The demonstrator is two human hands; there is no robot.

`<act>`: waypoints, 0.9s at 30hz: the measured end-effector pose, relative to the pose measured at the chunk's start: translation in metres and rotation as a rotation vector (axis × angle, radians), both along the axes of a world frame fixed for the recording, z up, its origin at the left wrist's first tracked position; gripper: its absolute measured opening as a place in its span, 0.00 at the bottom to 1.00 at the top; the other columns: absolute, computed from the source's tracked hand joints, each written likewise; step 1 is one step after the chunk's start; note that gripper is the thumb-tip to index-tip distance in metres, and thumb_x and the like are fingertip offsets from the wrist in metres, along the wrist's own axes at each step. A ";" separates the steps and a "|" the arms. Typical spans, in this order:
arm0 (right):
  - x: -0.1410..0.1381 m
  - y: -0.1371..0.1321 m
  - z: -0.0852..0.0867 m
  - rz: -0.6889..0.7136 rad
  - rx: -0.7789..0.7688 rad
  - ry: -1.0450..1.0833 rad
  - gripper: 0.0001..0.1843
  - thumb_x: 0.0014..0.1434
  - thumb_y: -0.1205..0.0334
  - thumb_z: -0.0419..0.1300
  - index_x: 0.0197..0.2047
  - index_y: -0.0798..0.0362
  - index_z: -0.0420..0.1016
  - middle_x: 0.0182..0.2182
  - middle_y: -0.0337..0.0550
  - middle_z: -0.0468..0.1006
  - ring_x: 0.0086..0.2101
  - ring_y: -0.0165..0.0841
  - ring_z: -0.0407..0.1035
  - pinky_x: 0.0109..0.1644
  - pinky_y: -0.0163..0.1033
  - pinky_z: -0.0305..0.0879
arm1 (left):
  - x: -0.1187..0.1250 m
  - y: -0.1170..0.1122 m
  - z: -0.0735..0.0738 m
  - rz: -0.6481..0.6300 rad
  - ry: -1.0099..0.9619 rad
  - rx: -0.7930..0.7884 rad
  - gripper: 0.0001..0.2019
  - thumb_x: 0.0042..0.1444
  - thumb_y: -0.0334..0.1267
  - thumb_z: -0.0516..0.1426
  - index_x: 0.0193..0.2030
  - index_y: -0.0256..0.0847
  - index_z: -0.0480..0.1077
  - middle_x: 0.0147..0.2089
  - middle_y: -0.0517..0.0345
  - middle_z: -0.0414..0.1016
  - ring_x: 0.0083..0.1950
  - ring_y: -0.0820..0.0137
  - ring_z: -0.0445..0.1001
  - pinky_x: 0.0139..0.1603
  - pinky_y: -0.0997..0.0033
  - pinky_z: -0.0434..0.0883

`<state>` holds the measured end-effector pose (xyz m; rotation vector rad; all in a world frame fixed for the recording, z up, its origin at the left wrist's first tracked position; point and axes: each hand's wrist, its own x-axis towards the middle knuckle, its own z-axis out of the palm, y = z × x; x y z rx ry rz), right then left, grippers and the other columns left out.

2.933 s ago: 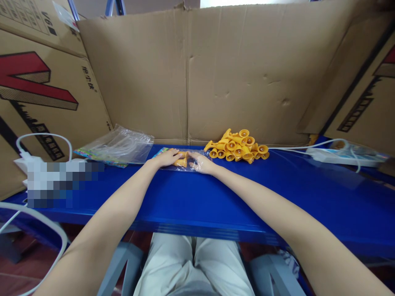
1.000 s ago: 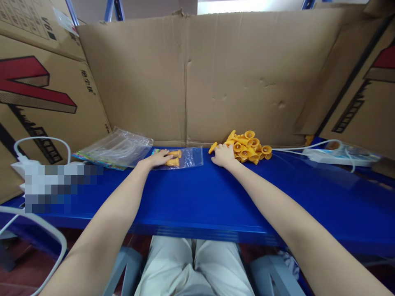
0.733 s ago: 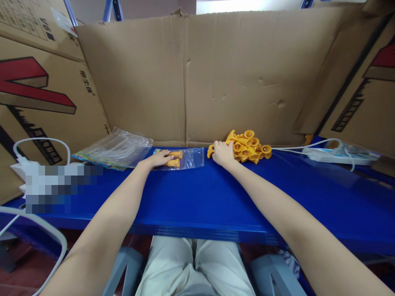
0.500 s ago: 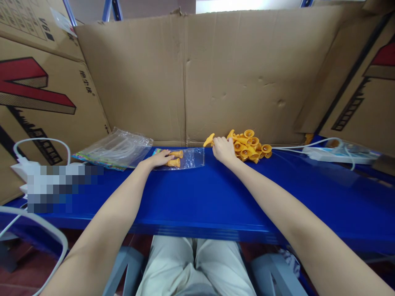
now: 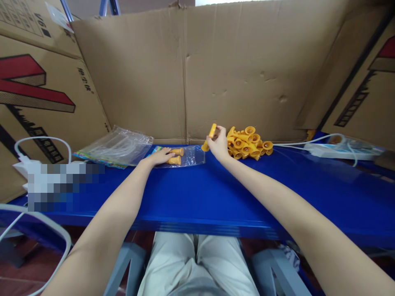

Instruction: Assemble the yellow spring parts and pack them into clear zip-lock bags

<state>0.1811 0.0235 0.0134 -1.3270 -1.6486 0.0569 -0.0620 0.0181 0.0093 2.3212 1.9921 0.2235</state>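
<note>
Two orange plastic pieces with flared, horn-like ends (image 5: pixel 174 160) lie on a clear plastic bag (image 5: pixel 194 155). Over their narrow ends and the bag rests my left hand (image 5: pixel 161 156), its fingers stretched out flat. My right hand (image 5: pixel 218 144), raised just left of a pile of the same pieces (image 5: pixel 247 144), pinches one orange horn-shaped piece (image 5: pixel 212 130) between thumb and fingers. That piece is held upright, partly covered by the fingers. Many pieces in the pile show round, hollow ends.
More clear bags with coloured edges (image 5: pixel 119 146) lie to the left. White plugs and cables (image 5: pixel 41 142) sit at the far left, and a white power strip (image 5: pixel 342 151) at the right. A cardboard panel (image 5: pixel 240 74) stands behind the blue table (image 5: pixel 197 197).
My right hand has lifted slightly and drawn away from the pile, turning the orange piece upright. My left hand stays on the pieces and bag. The view has shifted a little.
</note>
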 end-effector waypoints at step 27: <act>-0.012 -0.021 -0.019 -0.020 -0.231 -0.775 0.16 0.62 0.60 0.47 0.46 0.55 0.72 0.48 0.53 0.70 0.43 0.41 0.70 0.41 0.42 0.63 | 0.002 -0.003 0.004 -0.006 -0.016 -0.073 0.35 0.57 0.53 0.39 0.67 0.35 0.51 0.70 0.53 0.45 0.70 0.65 0.44 0.67 0.67 0.46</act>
